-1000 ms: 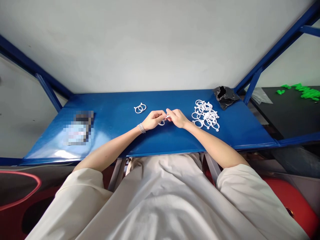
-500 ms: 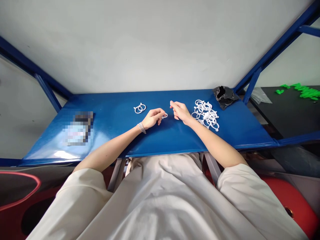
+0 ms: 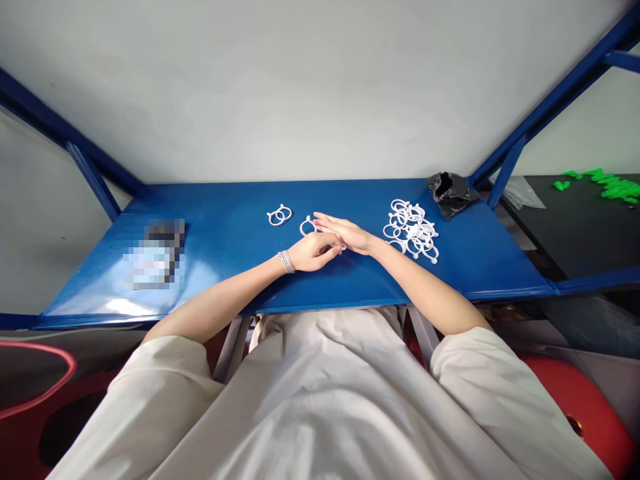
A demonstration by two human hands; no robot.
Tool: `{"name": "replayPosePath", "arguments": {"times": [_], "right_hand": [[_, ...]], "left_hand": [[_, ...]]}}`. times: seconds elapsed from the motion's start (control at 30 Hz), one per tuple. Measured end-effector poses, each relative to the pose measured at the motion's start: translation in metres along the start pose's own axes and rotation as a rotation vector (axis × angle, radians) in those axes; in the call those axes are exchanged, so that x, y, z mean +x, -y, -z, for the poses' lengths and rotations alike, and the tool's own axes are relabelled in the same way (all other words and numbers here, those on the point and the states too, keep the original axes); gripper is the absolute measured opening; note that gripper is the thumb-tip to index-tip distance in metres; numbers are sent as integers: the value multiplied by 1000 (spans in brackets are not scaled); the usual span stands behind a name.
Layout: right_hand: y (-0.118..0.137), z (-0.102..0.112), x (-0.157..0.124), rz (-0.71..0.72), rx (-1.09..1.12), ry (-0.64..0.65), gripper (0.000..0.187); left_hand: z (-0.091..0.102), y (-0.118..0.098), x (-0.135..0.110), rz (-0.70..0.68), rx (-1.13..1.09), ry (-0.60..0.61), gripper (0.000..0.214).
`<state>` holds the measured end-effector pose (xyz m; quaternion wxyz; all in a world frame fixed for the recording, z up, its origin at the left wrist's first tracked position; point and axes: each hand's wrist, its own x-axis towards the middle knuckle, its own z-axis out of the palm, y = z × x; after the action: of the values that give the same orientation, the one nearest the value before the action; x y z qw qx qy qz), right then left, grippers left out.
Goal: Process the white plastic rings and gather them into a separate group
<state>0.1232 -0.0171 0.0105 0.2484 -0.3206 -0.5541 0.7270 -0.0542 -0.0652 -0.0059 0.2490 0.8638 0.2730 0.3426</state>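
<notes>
My left hand (image 3: 311,253) is closed just above the table, thumb and fingers pressed together on a white plastic ring (image 3: 343,248). Only a small bit of that ring shows by the fingertips. Crossing behind it, my right hand (image 3: 351,235) has its fingers stretched out flat to the left, and the two hands touch or overlap. Another white ring with a small knob (image 3: 308,227) is at the tips of the right fingers; whether they touch it I cannot tell. Two linked-looking white rings (image 3: 279,215) lie farther left.
A pile of white knobbed rings (image 3: 414,230) spreads right of my hands on the blue table (image 3: 225,267). Behind it sits a crumpled black plastic bag (image 3: 450,195). A blurred-out object (image 3: 155,257) lies at left. Green pieces (image 3: 613,185) rest on a dark side table.
My right hand has moved left and straightened its fingers, meeting my left hand. A ring now shows beyond the right fingertips. The pile and the two rings at left stay put.
</notes>
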Motion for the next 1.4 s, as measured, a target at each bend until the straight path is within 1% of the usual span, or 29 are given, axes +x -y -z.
{"name": "replayPosePath", "arguments": {"times": [0.03, 0.1, 0.23, 0.37, 0.5, 0.57, 0.6, 0.7, 0.77, 0.9, 0.97, 1.03, 1.1, 1.17, 1.23, 1.3, 1.4], "right_hand": [[-1, 2, 0, 6, -40, 29, 43], [-3, 7, 1, 28, -117, 27, 43], [-4, 18, 3, 90, -287, -88, 34], [-3, 22, 3, 145, -498, -176, 26], [-3, 26, 5, 190, -530, -272, 18], [-3, 29, 5, 186, -500, -331, 17], [-3, 30, 5, 170, -483, -339, 17], [1, 29, 1, 94, -448, -256, 16], [3, 27, -1, 74, -435, -215, 15], [4, 20, -2, 76, -387, -261, 8], [1, 18, -1, 89, -386, -289, 12], [-2, 18, 1, 145, -427, -330, 15], [-3, 20, 2, 227, -522, -362, 14], [-3, 24, 1, 302, -638, -379, 11], [-1, 27, -1, 343, -714, -371, 12], [1, 29, -3, 359, -736, -343, 15], [2, 27, -5, 352, -729, -259, 17]], "left_hand": [[0, 0, 0, -2, 8, 5, 32], [-1, 2, -1, 16, 29, 15, 30], [-2, 7, -1, 48, 103, 33, 28], [-4, 15, -1, 42, 173, 4, 27], [-6, 23, -1, 50, 202, -20, 28], [-5, 25, -1, 67, 215, -45, 28], [-4, 26, -1, 74, 224, -62, 28], [-3, 26, -2, 82, 265, -89, 31], [-4, 26, -2, 79, 295, -75, 32], [-7, 29, -1, 75, 296, -39, 29], [-7, 31, 0, 62, 240, -30, 27], [-3, 32, 1, 50, 153, -14, 30], [4, 35, 2, 71, 65, -6, 34], [13, 39, 3, 134, 6, -55, 35], [23, 44, 3, 210, -1, -145, 34], [32, 49, 4, 268, 19, -215, 34], [37, 49, 4, 294, 21, -259, 35]]}}
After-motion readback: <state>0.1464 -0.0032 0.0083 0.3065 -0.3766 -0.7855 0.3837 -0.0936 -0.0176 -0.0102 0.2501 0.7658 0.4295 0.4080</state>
